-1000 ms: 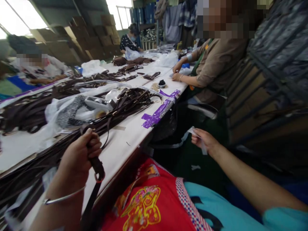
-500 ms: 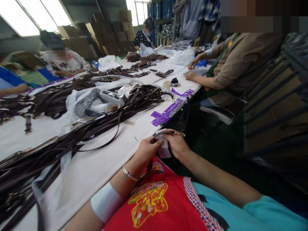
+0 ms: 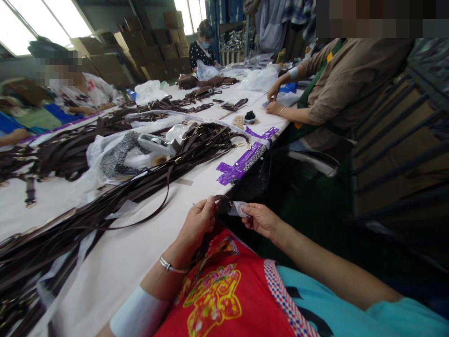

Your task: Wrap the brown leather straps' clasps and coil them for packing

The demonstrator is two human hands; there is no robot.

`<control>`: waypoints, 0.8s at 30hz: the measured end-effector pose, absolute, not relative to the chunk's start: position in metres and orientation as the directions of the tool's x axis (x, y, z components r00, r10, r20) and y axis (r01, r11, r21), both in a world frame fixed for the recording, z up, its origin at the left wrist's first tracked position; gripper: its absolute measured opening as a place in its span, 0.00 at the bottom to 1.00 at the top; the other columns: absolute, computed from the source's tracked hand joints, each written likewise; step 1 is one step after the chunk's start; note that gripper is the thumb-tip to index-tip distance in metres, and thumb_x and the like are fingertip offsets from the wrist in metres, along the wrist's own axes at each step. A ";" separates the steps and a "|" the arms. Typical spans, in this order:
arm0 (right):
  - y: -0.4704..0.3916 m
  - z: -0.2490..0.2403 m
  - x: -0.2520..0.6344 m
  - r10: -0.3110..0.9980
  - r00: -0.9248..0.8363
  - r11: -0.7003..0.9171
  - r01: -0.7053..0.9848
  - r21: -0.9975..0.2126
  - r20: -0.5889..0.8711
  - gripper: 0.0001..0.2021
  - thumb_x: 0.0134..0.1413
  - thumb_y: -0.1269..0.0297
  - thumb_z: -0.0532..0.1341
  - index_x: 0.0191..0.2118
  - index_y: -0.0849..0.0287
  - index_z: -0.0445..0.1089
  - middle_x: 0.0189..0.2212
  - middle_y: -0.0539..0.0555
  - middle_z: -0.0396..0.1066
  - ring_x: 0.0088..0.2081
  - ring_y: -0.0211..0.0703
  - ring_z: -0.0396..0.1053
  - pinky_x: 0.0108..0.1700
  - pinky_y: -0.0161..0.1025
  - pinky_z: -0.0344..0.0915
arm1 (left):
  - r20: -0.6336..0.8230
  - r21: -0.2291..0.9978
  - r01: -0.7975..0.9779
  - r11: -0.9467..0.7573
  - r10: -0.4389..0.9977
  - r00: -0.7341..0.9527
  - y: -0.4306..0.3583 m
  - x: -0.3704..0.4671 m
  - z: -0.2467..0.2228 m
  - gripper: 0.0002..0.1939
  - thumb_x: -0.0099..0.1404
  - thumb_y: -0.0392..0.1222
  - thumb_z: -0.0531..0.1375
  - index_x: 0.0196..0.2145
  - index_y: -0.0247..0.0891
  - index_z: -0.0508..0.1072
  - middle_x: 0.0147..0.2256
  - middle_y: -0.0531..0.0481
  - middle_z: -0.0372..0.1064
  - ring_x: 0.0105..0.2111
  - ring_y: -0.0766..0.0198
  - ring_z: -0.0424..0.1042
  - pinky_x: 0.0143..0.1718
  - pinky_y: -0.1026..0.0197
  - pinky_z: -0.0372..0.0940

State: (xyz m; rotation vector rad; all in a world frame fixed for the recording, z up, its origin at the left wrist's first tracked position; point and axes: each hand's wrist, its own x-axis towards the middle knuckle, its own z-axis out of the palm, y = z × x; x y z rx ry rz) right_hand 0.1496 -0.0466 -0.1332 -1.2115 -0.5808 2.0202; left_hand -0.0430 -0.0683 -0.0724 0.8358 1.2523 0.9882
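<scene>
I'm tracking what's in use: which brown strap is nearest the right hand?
The strap arching from the left hand toward the right hand; the piled straps lie on the table.

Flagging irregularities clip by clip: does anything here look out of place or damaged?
Nothing looks plainly spilled or damaged. One thin brown strap bows out from the strap bundle in a loose loop across the white table, so it looks askew. Purple tape, stuck in rough crosses at the table's edge, looks makeshift.
</scene>
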 end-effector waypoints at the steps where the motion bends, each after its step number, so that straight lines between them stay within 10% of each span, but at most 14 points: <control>1: -0.045 -0.133 0.151 0.725 -0.352 -0.689 -0.366 -0.626 -0.593 0.04 0.51 0.67 0.66 0.32 0.60 0.70 0.22 0.49 0.72 0.21 0.35 0.68 0.22 0.30 0.60 | -0.351 0.917 -0.165 0.363 0.931 0.098 -0.071 -0.044 -0.072 0.25 0.61 0.63 0.61 0.29 0.37 0.65 0.18 0.62 0.49 0.14 0.76 0.46 0.15 0.70 0.42; 5: -0.041 -0.128 0.149 0.709 -0.507 -0.704 -0.538 -0.463 -0.489 0.06 0.57 0.66 0.60 0.39 0.59 0.71 0.35 0.54 0.78 0.34 0.42 0.76 0.30 0.35 0.69 | -0.367 0.905 -0.076 0.419 0.858 0.360 -0.087 -0.048 -0.076 0.19 0.63 0.55 0.63 0.30 0.36 0.66 0.21 0.56 0.61 0.17 0.73 0.58 0.19 0.69 0.53; 9: -0.037 -0.121 0.144 0.854 -0.342 -0.518 -0.640 -0.568 -0.393 0.05 0.54 0.65 0.64 0.37 0.57 0.74 0.39 0.54 0.79 0.34 0.41 0.76 0.31 0.35 0.69 | -0.422 0.867 0.016 0.498 0.718 0.553 -0.096 -0.047 -0.083 0.18 0.63 0.55 0.63 0.37 0.35 0.68 0.28 0.48 0.72 0.25 0.66 0.70 0.28 0.65 0.62; 15: -0.042 -0.117 0.133 0.896 -0.362 -0.414 -0.478 -0.774 -0.256 0.12 0.46 0.57 0.71 0.35 0.60 0.77 0.33 0.54 0.77 0.33 0.42 0.72 0.34 0.37 0.67 | -0.362 0.929 0.062 0.364 0.863 0.351 -0.084 -0.031 -0.083 0.20 0.67 0.59 0.56 0.34 0.37 0.66 0.22 0.56 0.61 0.18 0.72 0.56 0.19 0.68 0.52; 24: -0.030 -0.129 0.145 0.839 -0.096 -0.500 -0.524 -0.689 -0.536 0.13 0.42 0.59 0.73 0.31 0.58 0.72 0.23 0.47 0.72 0.25 0.35 0.65 0.24 0.32 0.57 | -0.355 0.935 0.130 0.330 0.865 0.354 -0.101 -0.032 -0.075 0.21 0.68 0.58 0.55 0.36 0.34 0.71 0.22 0.57 0.54 0.21 0.71 0.50 0.21 0.67 0.47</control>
